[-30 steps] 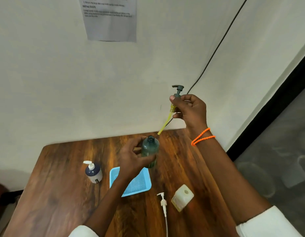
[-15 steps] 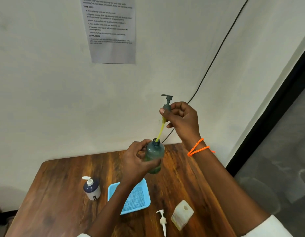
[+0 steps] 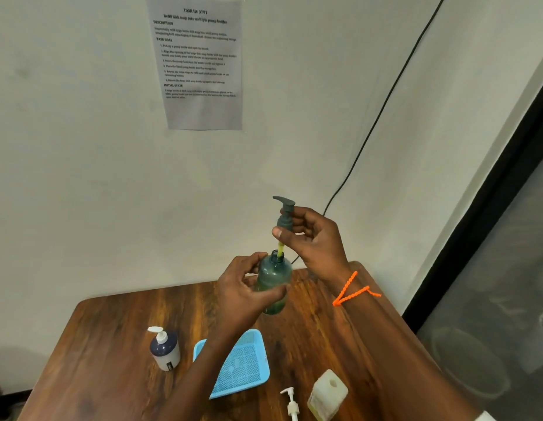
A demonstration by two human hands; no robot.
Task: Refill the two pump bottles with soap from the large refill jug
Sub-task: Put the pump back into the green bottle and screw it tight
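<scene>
Green translucent pump bottle [image 3: 274, 285] held upright above the far edge of the wooden bench [image 3: 106, 354], wrapped by the left hand [image 3: 244, 291], fingers curled round its body. Neck open, yellowish dip tube [image 3: 281, 248] entering it. Grey-green pump head [image 3: 285, 215] just above, pinched at the collar between thumb and fingers of the right hand [image 3: 309, 238], spout pointing left. Orange beaded band [image 3: 350, 290] on the right wrist.

Lower on the bench: dark blue pump bottle [image 3: 165, 349] standing upright with its white pump fitted, left of a light blue mesh tray [image 3: 244, 364]. Loose white pump [image 3: 291, 404] lying near the front edge, just beside a pale squarish jug [image 3: 328, 395], probably the refill jug, with its round opening uncapped; liquid level hard to make out.

Printed sheet [image 3: 200, 60] taped to the wall behind, black cable [image 3: 382, 107] running diagonally down toward the bench.
</scene>
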